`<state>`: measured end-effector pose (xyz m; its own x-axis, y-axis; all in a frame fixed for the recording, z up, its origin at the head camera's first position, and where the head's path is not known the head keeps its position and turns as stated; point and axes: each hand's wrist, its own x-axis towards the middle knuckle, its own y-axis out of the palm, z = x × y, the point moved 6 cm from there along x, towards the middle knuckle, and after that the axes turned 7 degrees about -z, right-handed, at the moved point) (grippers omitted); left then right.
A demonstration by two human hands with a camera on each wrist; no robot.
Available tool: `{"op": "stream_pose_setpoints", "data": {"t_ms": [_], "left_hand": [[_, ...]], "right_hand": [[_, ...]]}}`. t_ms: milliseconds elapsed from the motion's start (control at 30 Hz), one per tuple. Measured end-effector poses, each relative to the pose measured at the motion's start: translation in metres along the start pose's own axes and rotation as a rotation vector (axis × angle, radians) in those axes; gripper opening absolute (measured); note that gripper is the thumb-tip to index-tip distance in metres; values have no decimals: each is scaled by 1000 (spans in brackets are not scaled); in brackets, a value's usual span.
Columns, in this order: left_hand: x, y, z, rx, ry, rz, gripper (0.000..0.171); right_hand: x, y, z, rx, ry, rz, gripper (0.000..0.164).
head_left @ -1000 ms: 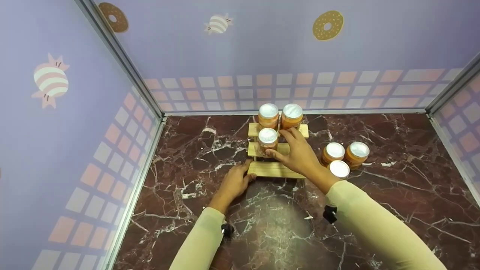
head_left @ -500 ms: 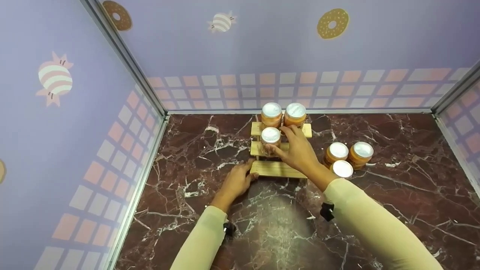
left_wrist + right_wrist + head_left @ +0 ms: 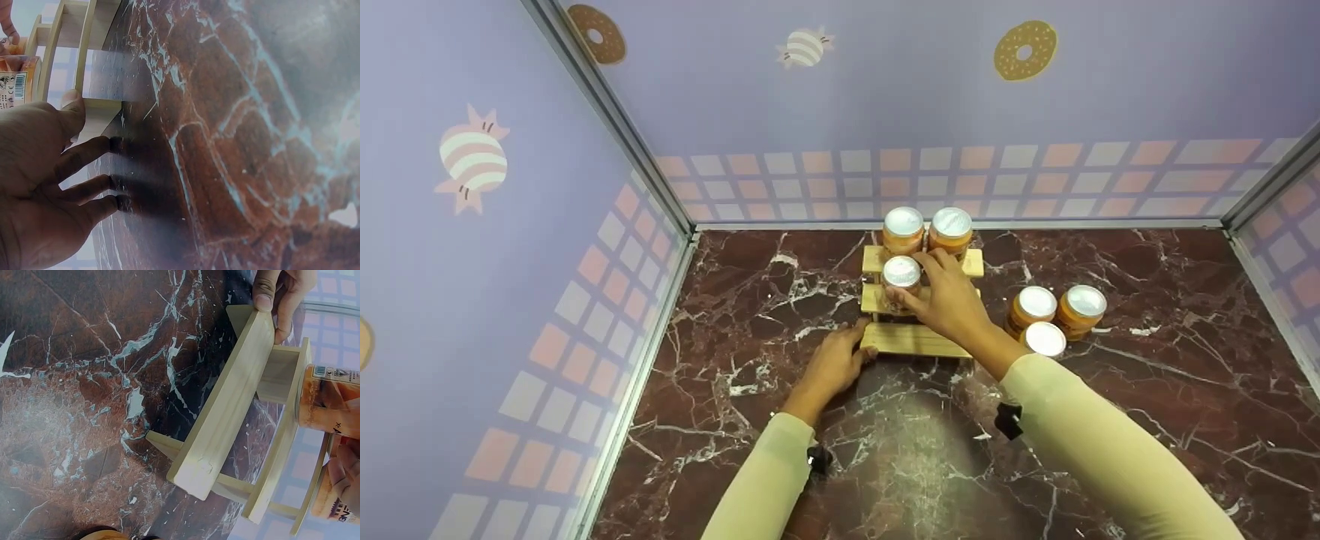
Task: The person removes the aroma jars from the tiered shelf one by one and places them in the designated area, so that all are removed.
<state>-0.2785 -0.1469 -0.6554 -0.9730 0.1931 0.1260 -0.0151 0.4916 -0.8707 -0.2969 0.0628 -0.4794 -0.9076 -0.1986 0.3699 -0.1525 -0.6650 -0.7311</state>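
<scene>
Head view: right grip (image 3: pixel 952 300), edged leftward, clasps the middle-tier jar (image 3: pixel 901 273); left grip (image 3: pixel 834 360) pinches the rack (image 3: pixel 916 339).

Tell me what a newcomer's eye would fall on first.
The wooden rack would likely draw the eye first, near the back wall, with two cans on its top step and a third can one lower. Next, the left hand grips the bottom step's left end, the right hand beside the third can. Three more cans cluster on the table to the right.
</scene>
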Motion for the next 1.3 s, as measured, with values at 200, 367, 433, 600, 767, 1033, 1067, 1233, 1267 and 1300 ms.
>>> {"op": "stream_pose_setpoints", "data": {"t_ms": [200, 367, 433, 600, 767, 1033, 1067, 1233, 1267, 1300], "left_hand": [[0, 1, 1, 6, -2, -3, 68], [0, 2, 0, 10, 8, -11, 65], [-1, 2, 0, 2, 10, -11, 64], [-2, 1, -1, -27, 5, -12, 65], [-3, -2, -2, -55, -2, -22, 67], [-1, 1, 0, -9, -3, -5, 68], [0, 2, 1, -6, -2, -3, 68], [0, 4, 3, 0, -18, 13, 70], [0, 4, 3, -1, -22, 15, 70], [0, 4, 3, -1, -28, 17, 71]], "right_hand": [[1, 0, -1, -2, 6, 13, 70], [2, 0, -1, -7, 5, 9, 67], [1, 0, -2, -8, 4, 8, 66], [0, 0, -2, -7, 1, 2, 63], [-3, -3, -4, -10, -13, -17, 63], [-8, -18, -8, 4, -46, -42, 62], [-9, -19, -10, 4, -43, -37, 62], [-14, -28, -17, 0, -25, -6, 66], [-15, -31, -19, -3, -23, -5, 66], [-16, -33, -21, -5, -23, -4, 67]]}}
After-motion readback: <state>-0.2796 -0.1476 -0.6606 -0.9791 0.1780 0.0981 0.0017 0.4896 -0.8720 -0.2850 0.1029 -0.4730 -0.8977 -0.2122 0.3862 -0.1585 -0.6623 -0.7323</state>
